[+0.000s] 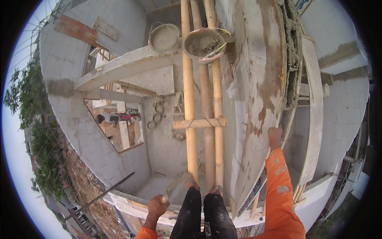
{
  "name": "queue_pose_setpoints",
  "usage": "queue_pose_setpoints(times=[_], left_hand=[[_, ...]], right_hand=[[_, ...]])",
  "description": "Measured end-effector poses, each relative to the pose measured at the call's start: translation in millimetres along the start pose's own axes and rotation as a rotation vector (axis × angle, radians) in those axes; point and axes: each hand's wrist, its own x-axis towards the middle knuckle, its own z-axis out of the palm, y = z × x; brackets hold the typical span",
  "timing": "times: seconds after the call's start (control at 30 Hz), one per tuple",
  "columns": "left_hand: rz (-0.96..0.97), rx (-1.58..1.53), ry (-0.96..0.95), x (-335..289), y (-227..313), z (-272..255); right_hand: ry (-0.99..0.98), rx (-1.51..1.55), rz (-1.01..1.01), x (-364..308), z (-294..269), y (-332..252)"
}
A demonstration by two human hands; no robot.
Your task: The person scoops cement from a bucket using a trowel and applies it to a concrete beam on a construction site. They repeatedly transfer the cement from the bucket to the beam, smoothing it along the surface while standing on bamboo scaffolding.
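My left hand (pixel 157 208) is closed round the handle of a trowel (pixel 174 184), low at the left of my legs. The trowel's blade is coated with mortar and points toward my feet. My right hand (pixel 274 137) grips the upper edge of a tall formwork board (pixel 260 85), which is grey with wet brown stains. Wet mortar (pixel 291 51) fills the narrow gap behind the far part of that board. Ahead, a bucket (pixel 204 60) of mortar with a wire handle rests on the bamboo poles (pixel 190 151) where I stand.
Left of the mortar bucket, another bucket (pixel 164 51) holds greyish contents on a concrete beam (pixel 127 65). A short bamboo crosspiece (pixel 179 124) is lashed across the poles. Far below lie a floor (pixel 165 153) and several round containers (pixel 157 117). A person (pixel 113 118) shows through the window opening.
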Motion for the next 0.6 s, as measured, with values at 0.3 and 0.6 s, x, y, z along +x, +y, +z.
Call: queue_pose_setpoints(times=[0.3,0.6], left_hand=[[0.086,-0.032,-0.033,-9,-13,-2],[0.040,-0.020,-0.025,-23,-29,10]], right_hand=[[0.065,-0.469,-0.317,72,-23,105],[-0.155,-0.868,-0.288,104,-7,108]])
